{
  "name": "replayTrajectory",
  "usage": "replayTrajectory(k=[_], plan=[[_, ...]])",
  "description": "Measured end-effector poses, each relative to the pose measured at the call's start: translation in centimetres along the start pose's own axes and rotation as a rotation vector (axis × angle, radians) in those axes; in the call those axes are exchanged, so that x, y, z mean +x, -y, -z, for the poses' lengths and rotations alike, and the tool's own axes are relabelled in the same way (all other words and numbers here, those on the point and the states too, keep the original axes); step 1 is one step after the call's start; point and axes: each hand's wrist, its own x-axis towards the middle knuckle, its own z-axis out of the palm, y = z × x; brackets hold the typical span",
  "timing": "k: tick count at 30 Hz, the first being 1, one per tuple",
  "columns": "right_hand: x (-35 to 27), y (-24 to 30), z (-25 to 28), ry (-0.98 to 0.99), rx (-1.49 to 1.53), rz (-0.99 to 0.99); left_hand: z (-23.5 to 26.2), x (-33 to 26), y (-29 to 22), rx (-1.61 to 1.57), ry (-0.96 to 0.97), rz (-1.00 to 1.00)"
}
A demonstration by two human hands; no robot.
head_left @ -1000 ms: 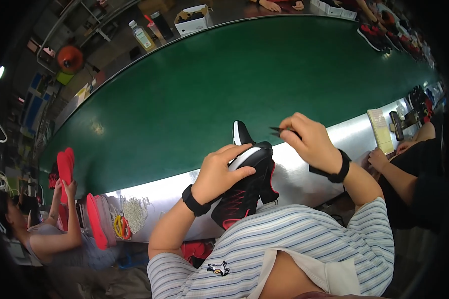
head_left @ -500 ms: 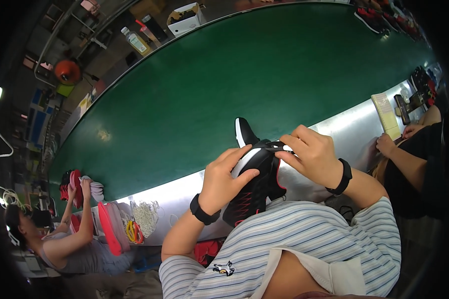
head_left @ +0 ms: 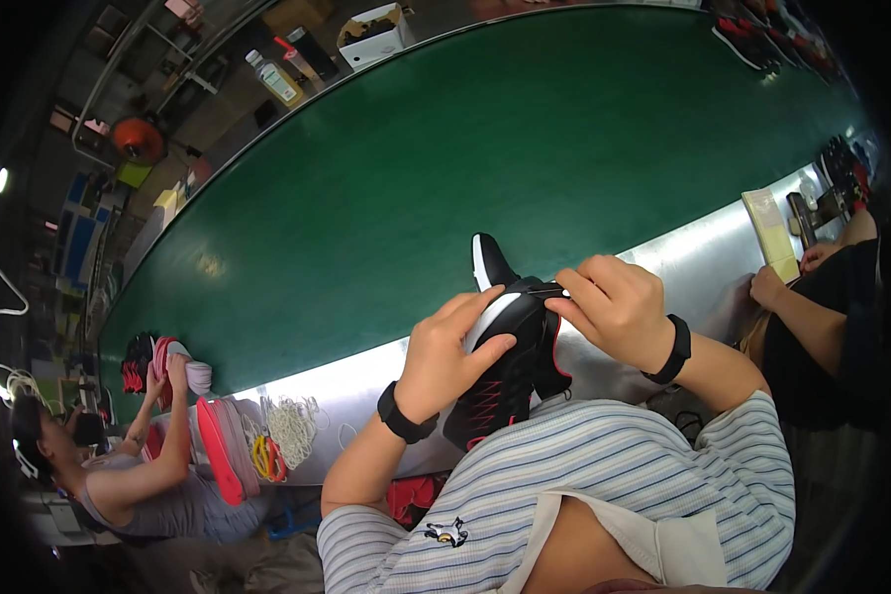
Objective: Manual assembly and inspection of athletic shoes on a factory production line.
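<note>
A broad green table [head_left: 445, 158] fills most of the view, with a shiny metal strip [head_left: 688, 247] along its near edge; over that strip, close to the striped shirt [head_left: 564, 445], is a black shoe [head_left: 505, 366] with red zigzag lacing, its toe turned away from the body; a 2nd shoe [head_left: 490, 259], black with a white sole edge, shows just beyond the toe, partly hidden by it.

The left hand [head_left: 441, 342] is closed on the toe, thumb on the upper and fingers along the white sole edge; the right hand [head_left: 619, 297] pinches a small dark tool [head_left: 552, 290] between thumb and fingers, its thin tip at the toe; whether the tip touches the surface, I cannot tell.

For clean work here, the left fingers should brace the toe firmly without denting it; the right fingers do best with short, light movements, the tip kept low against the shoe and angled away from the left thumb, since a slip could scratch the black surface or reach skin.

Beyond the far edge of the table are 3 containers: an open white box [head_left: 371, 49] holding dark items too blurred to name; a clear bottle [head_left: 275, 79] with yellowish liquid inside; and a dark tumbler [head_left: 314, 54], its contents hidden.
</note>
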Motion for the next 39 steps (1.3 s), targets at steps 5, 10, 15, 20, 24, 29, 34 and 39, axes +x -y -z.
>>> replayTrajectory(k=[5, 10, 15, 20, 24, 29, 34, 39], plan=[[0.0, -0.3, -0.5, -0.052, -0.056, 0.083, 0.1, 0.0, 0.4, -0.021, 0.015, 0.012], [0.6, -0.8, 0.0, -0.037, -0.129, 0.192, 0.1, 0.1, 0.2, -0.020, 0.018, -0.002], [2.0, -1.4, 1.4, 0.021, -0.185, 0.319, 0.1, 0.3, 0.0, 0.011, 0.047, -0.007], [4.3, -2.7, 3.0, 0.205, -0.135, 0.561, 0.6, 1.3, 0.1, 0.008, 0.176, -0.059], [5.7, -3.0, 4.2, 0.321, -0.110, 0.656, 1.3, 1.9, -0.2, 0.023, 0.286, -0.070], [6.0, -3.0, 4.7, 0.390, -0.049, 0.658, 0.9, 2.3, 0.3, -0.010, 0.276, -0.102], [6.2, -2.6, 4.6, 0.407, -0.056, 0.694, 1.3, 2.3, -0.3, 0.044, 0.336, -0.094], [6.3, -2.6, 4.4, 0.419, -0.066, 0.718, 1.1, 2.5, 0.1, 0.023, 0.328, -0.134]])
